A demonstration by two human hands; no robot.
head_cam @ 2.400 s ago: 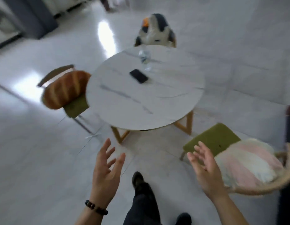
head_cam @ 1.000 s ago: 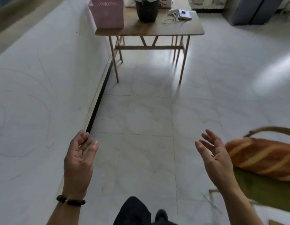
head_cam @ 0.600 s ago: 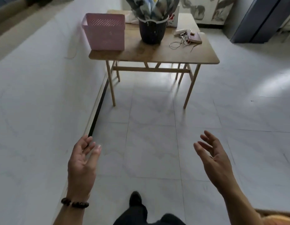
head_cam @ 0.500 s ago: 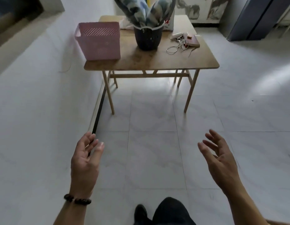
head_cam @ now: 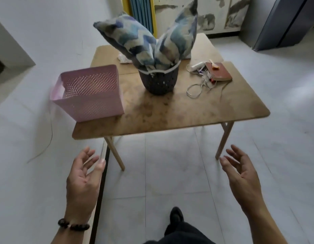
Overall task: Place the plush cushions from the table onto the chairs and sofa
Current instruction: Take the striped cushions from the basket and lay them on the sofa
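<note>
Blue, grey and cream patchwork covers the two plush cushions, the left cushion (head_cam: 126,41) and the right cushion (head_cam: 177,37), which I see standing on end in a dark perforated plastic basket (head_cam: 159,81), splayed apart in a V with their lower ends jammed together inside its rim. That basket sits near the middle of a rectangular brown wooden table (head_cam: 170,117) with slim pale legs. To the basket's left on the table stands an open pink perforated plastic bin (head_cam: 90,97), near the front left corner and apart from the basket. To the basket's right lies a thin reddish-brown book (head_cam: 219,72) with a small orange item on top, and beside it a tangle of pale cables (head_cam: 196,87). My left hand (head_cam: 82,180), a dark beaded bracelet (head_cam: 73,225) on its wrist, is held out low in front of the table, palm turned inward, fingers spread and gripping nothing. My right hand (head_cam: 244,178) mirrors it on the other side, likewise spread wide and empty. Both hover over the pale tiled floor (head_cam: 170,173), short of the table's front edge and well below the cushions. A dark shoe (head_cam: 176,215) and trouser leg show at the bottom.
</note>
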